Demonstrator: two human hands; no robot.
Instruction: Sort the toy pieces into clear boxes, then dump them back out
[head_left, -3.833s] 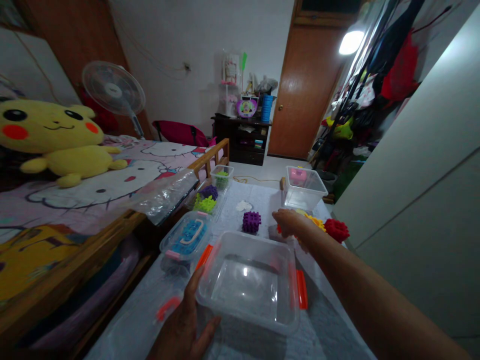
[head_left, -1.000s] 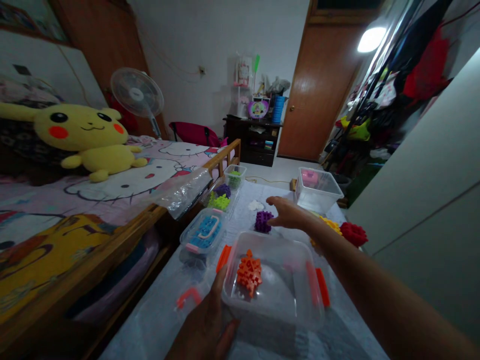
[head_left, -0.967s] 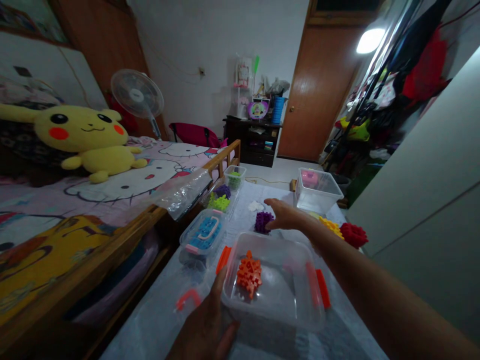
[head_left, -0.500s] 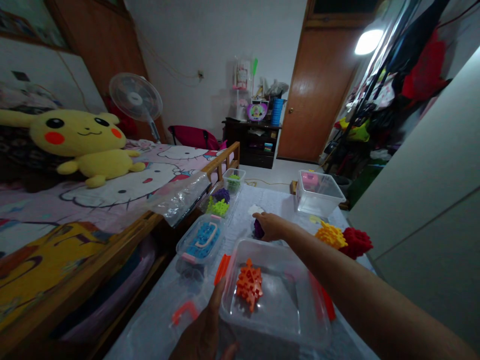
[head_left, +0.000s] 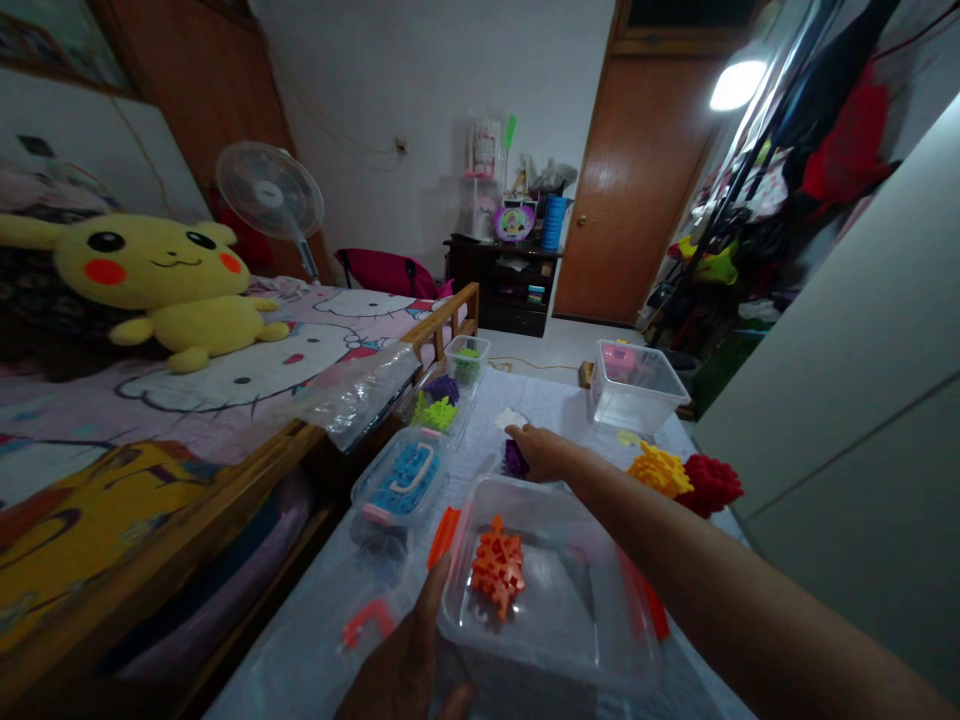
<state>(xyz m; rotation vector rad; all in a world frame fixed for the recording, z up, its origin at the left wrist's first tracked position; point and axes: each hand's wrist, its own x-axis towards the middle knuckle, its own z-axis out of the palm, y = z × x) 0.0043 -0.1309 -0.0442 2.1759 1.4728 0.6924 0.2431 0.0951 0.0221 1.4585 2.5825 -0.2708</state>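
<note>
My right hand (head_left: 546, 452) reaches across the table with its fingers curled over a purple spiky block cluster (head_left: 514, 458). My left hand (head_left: 409, 665) grips the near left side of a clear plastic box (head_left: 570, 640) with orange latches. An orange block cluster (head_left: 496, 566) lies inside that box. A yellow cluster (head_left: 660, 468) and a red cluster (head_left: 710, 484) sit on the table to the right of my forearm.
A closed clear box of blue pieces (head_left: 399, 477) sits left of the open one, with trays of green and purple pieces (head_left: 439, 402) behind it. Another clear box (head_left: 634, 385) stands at the table's far end. A bed with a yellow plush (head_left: 154, 285) runs along the left.
An orange cluster has landed in the clear box since the oldest frame. My right hand has moved left and closed down over the purple cluster. My left hand has stayed on the box.
</note>
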